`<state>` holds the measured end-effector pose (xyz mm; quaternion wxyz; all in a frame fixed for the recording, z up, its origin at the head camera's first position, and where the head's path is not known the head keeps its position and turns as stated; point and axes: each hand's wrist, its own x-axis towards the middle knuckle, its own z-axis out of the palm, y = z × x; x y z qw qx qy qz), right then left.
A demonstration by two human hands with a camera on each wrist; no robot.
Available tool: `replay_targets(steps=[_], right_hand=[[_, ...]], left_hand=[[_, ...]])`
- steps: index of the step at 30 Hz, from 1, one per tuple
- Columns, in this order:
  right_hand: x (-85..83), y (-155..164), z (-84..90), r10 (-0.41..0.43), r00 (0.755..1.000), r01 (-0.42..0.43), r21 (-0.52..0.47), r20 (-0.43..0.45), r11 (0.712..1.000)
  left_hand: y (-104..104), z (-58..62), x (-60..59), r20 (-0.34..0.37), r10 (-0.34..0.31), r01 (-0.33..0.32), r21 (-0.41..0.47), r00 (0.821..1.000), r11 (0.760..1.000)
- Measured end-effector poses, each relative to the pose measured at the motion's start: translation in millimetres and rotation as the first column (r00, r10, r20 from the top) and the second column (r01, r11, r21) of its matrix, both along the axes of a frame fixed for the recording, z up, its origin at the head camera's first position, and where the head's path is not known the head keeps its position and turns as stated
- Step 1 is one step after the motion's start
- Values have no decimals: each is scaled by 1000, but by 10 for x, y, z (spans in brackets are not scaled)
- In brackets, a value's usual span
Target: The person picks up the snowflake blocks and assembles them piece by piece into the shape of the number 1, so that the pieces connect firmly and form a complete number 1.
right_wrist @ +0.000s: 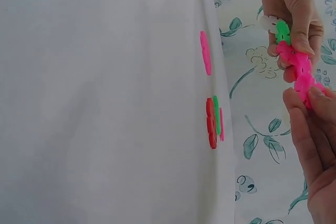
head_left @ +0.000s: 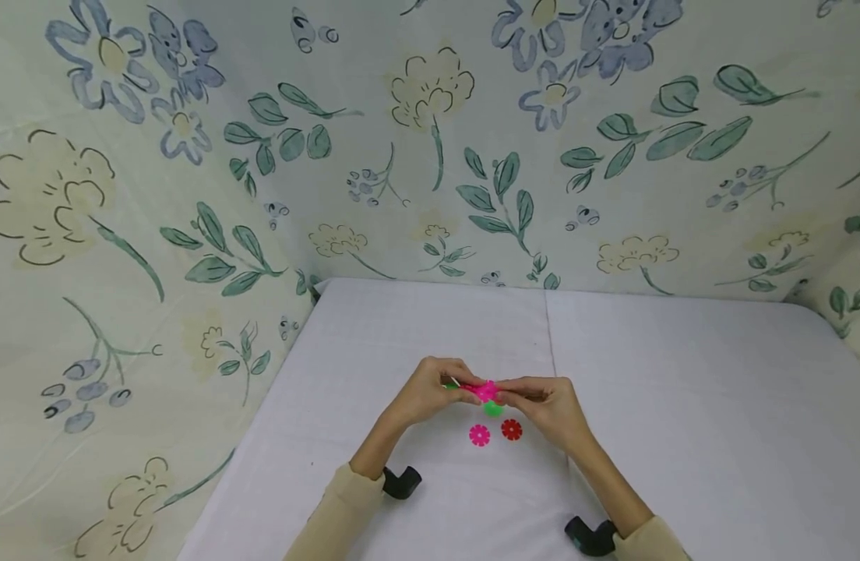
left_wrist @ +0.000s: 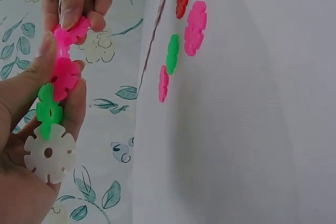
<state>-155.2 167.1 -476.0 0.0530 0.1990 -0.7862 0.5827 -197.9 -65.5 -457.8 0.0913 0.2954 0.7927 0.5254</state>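
Over the white surface (head_left: pixel 682 405), near its front edge, both hands pinched a chain of snowflake discs (left_wrist: pixel 56 85): left hand (head_left: pixel 430 389), right hand (head_left: pixel 549 405). Light, stiff plastic, probably best gripped at the slotted rims. Loose discs (head_left: pixel 495 432) lay below.

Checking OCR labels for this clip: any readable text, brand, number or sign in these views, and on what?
None: no view shows any readable word, number, brand or sign.
Flower discs in the left hand and right hand: plain.
Loose discs on the white table: plain.
Flowered cloth: drawn flowers and leaves only.
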Motion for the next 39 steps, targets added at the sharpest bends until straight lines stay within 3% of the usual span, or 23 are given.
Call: replay_targets(steps=[4, 10, 15, 18, 23, 30, 39], right_hand=[[2, -4, -9, -3, 1000, 3, 12, -15, 1000], [12, 0, -9, 18, 999, -17, -19, 34, 1000], [35, -31, 43, 4, 991, 3, -57, 130, 998], [20, -42, 5, -29, 975, 45, -68, 222, 997], [4, -97, -2, -59, 923, 114, -125, 381, 986], [2, -164, 39, -99, 861, 191, -137, 498, 972], [8, -189, 38, -80, 845, 203, -179, 529, 963]], left_hand=[[-33, -19, -22, 7, -11, 11, 0, 1000, 1000], [-77, -6, -48, 15, -22, 23, -59, 1000, 998], [-61, -15, -26, -53, 1, -7, -123, 999, 992], [-16, -29, 3, -124, 10, -26, -131, 992, 991], [69, -41, 34, -221, 14, -38, -105, 975, 994], [111, -33, 58, -227, 44, -57, -48, 973, 997], [105, -28, 61, -222, 51, -64, -52, 974, 997]])
